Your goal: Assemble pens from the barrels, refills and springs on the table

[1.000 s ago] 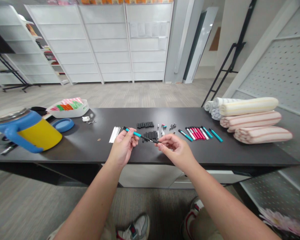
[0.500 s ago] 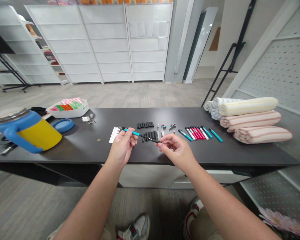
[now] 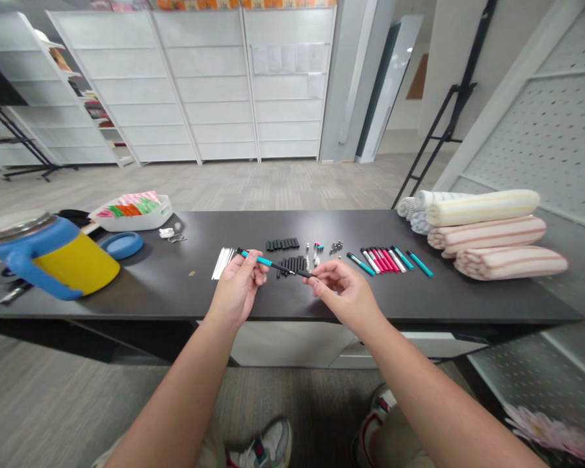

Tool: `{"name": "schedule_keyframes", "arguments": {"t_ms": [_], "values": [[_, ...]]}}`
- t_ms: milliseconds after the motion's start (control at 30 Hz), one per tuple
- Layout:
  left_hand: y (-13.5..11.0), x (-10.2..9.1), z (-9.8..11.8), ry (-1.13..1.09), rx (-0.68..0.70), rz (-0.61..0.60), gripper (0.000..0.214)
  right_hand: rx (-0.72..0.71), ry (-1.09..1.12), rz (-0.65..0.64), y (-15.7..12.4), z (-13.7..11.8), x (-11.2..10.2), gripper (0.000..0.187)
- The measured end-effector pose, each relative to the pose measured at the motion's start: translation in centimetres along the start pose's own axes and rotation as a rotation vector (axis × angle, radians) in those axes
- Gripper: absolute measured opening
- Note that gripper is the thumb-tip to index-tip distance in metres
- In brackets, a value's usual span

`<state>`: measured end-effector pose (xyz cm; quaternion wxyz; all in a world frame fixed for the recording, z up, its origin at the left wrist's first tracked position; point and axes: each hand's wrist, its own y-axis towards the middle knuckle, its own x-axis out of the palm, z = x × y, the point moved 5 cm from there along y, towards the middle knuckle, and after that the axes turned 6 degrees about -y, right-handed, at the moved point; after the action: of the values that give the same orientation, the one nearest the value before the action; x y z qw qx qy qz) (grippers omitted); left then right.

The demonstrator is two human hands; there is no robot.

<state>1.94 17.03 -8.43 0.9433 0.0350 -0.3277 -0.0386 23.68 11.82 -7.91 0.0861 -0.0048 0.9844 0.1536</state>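
A teal and black pen (image 3: 272, 263) is held above the dark table (image 3: 175, 286). My left hand (image 3: 237, 290) is closed around its teal barrel. My right hand (image 3: 344, 289) pinches the pen's black end with thumb and fingertips. Just beyond the pen lie two rows of short black pen parts (image 3: 283, 244), a bundle of thin white refills (image 3: 223, 261) and some small metal bits (image 3: 336, 246). To the right of my right hand lies a row of finished teal and pink pens (image 3: 390, 259).
A blue and yellow mug (image 3: 53, 257) lies on its side at the table's left, beside a blue lid (image 3: 122, 244) and a white tray of coloured items (image 3: 134, 211). Rolled striped towels (image 3: 487, 233) are stacked at the right. White shelving stands behind.
The hands and pen have hardly moved; the pen tilted a touch and my right fingers shifted slightly on its black end.
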Motion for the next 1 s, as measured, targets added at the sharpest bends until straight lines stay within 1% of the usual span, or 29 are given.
{"name": "schedule_keyframes", "arguments": {"t_ms": [200,433,667,1000], "values": [[0.0,-0.04,0.02,0.01,0.011,0.001,0.036,-0.003,-0.025,-0.019,-0.05,0.13,0.11,0.027],[-0.16,0.22,-0.17,0.09,0.028,-0.033,0.036,0.019,-0.026,-0.038,0.04,0.44,0.3,0.029],[-0.16,0.13,-0.14,0.078,0.029,-0.041,0.035,0.022,-0.048,-0.049,-0.1,0.54,0.42,0.03],[-0.21,0.2,-0.11,0.066,0.026,-0.049,0.034,0.033,-0.099,-0.04,0.05,0.68,0.42,0.025]]}}
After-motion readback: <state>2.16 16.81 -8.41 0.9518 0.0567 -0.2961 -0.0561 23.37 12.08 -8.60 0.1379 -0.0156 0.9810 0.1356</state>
